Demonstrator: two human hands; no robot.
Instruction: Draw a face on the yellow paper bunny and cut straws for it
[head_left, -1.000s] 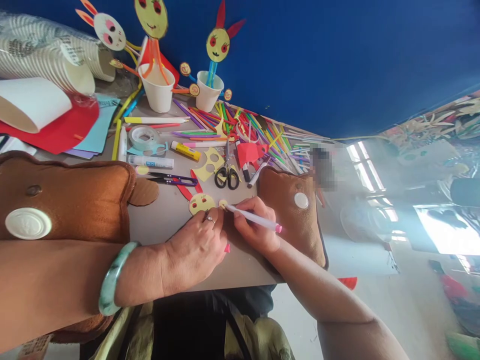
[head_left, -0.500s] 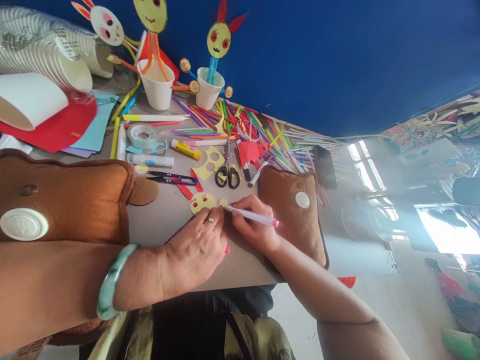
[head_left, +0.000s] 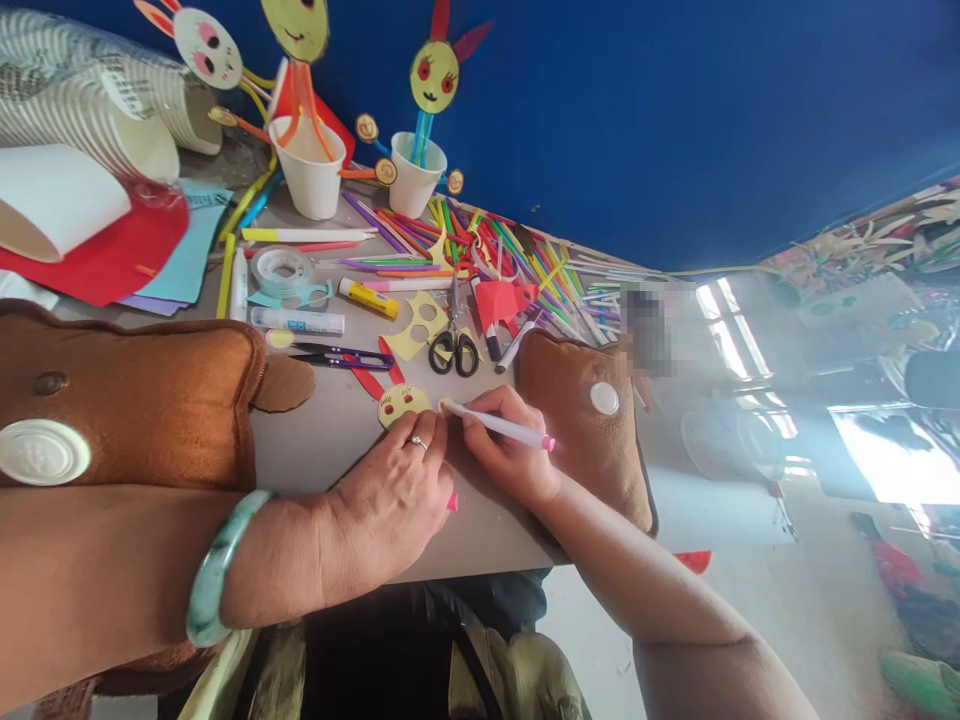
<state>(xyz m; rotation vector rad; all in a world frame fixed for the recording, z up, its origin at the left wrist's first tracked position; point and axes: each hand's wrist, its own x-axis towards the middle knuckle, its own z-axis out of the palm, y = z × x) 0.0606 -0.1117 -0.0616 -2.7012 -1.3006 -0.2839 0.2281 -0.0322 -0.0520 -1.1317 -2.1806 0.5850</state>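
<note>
My right hand [head_left: 514, 445] is closed on a white marker with a pink end [head_left: 502, 427]. The marker's tip touches a small yellow paper circle [head_left: 444, 405] on the table. My left hand [head_left: 397, 500], with a ring and a green bangle, is closed beside that circle; its fingertips are partly hidden. A pink cap [head_left: 452, 501] shows at its edge. Just above my left fingers lies a yellow paper face [head_left: 397, 402] with red eyes and red ears. Black-handled scissors [head_left: 454, 352] and purple snips [head_left: 352, 358] rest above the face.
Brown cushions [head_left: 150, 400] lie on both sides. Farther back are a tape roll [head_left: 281, 272], a yellow glue stick [head_left: 369, 298], colourful sticks [head_left: 405, 230] and paper cups [head_left: 309, 180] with face puppets. A blue wall [head_left: 637, 120] rises behind.
The marker tip has shifted slightly left on the small circle, where a faint mark now shows. My left hand has barely moved.
</note>
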